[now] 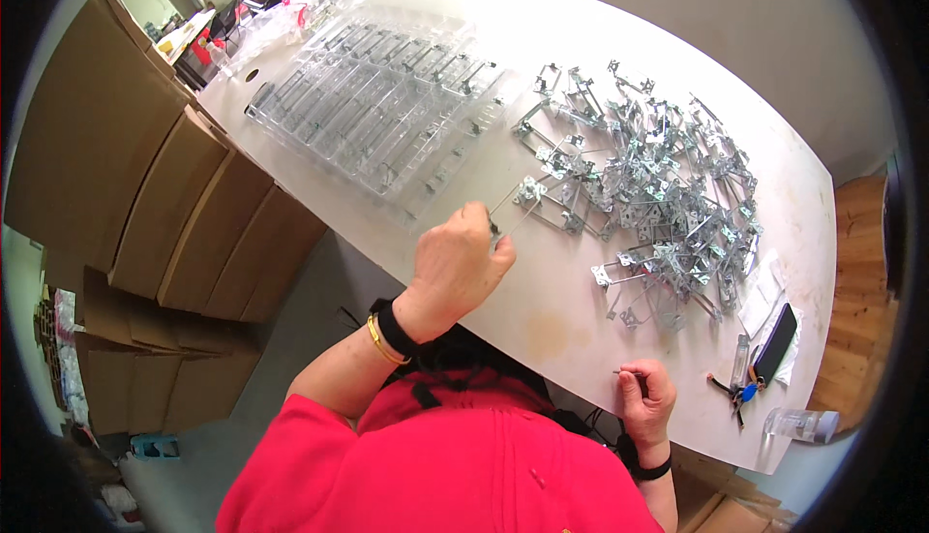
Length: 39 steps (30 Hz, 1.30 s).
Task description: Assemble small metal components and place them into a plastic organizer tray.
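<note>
My left hand (453, 260) is closed on one end of a metal bracket frame. Thin rods run from it to a plated bracket (530, 192) at the near left edge of the heap. Low on the right, at the table's front edge, my right hand (648, 401) pinches a small thin dark piece (620, 371) between thumb and fingers; most of it is hidden, so its kind is unclear. A large tangled heap of metal bracket frames (668, 184) lies beyond and between both hands. Past my left hand stands a clear plastic tray (334, 155) with similar frames in its long compartments.
On the right of the white table (552, 339) lie a black phone (776, 341), keys with a blue tag (747, 393) and a clear bottle (803, 425) on its side. Cardboard boxes (208, 209) stand along the left. Clear plastic bags (276, 30) sit at the far left end.
</note>
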Motion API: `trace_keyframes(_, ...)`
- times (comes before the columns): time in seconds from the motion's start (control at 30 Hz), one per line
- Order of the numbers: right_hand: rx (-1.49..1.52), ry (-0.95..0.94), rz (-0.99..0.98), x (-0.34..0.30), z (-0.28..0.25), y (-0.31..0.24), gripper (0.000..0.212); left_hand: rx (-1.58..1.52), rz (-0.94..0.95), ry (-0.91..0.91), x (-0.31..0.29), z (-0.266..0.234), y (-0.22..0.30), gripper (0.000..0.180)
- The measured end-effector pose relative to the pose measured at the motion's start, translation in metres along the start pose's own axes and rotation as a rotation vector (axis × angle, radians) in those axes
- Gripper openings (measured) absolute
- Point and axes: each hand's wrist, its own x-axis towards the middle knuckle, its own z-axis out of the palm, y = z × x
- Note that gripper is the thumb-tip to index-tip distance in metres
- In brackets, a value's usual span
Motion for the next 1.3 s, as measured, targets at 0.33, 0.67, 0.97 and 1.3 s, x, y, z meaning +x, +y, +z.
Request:
trace_keyframes(0.33, 0.015, 0.012, 0.033, -0.003, 0.001, 0.0, 0.009, 0.108, -0.006, 0.024, 0.095, 0.017, 0.021, 0.038)
trace_keyframes(0.67, 0.024, 0.007, 0.007, -0.003, 0.001, 0.002, 0.008, 0.329, -0.071, 0.029, 0.139, 0.061, 0.007, 0.04)
trace_keyframes(0.97, 0.004, 0.023, -0.038, 0.001, 0.0, 0.0, 0.009, 0.405, -0.105, 0.07, 0.167, 0.095, -0.009, 0.036)
trace_keyframes(1.3, -0.01, 0.029, -0.066, 0.001, 0.0, -0.001, 0.01, 0.426, -0.191, 0.065, 0.179, 0.099, -0.012, 0.033)
